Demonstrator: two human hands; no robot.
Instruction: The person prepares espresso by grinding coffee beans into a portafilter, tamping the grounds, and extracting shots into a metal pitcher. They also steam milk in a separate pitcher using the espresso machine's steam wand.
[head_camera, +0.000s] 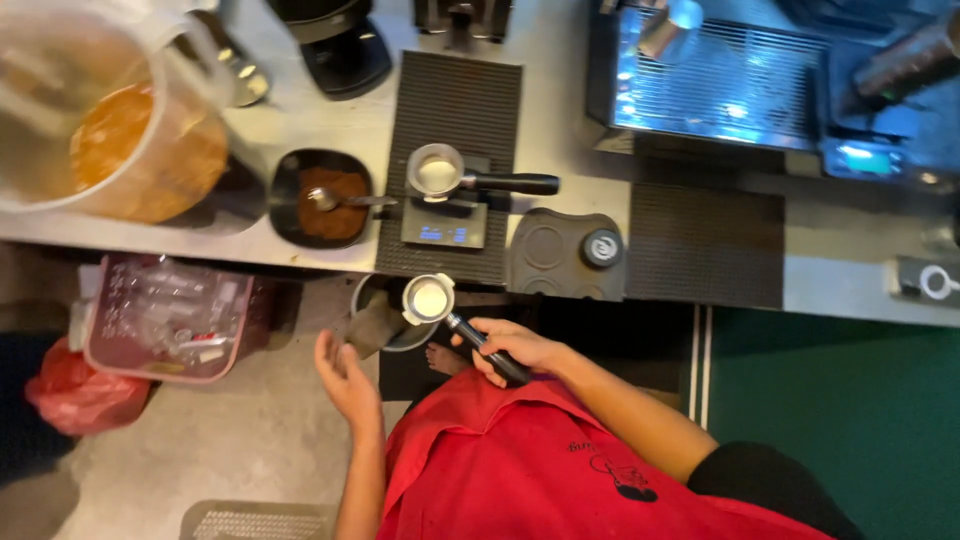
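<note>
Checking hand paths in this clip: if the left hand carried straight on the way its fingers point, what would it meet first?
The left hand is open, fingers pointing up-frame toward the counter edge. First in that line looks to be the round bin below the portafilter that the right hand holds. Depth is unclear, so it might pass beside it.

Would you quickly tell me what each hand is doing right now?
Left hand: open, palm up, holding nothing.
Right hand: closed on the portafilter handle.
</note>
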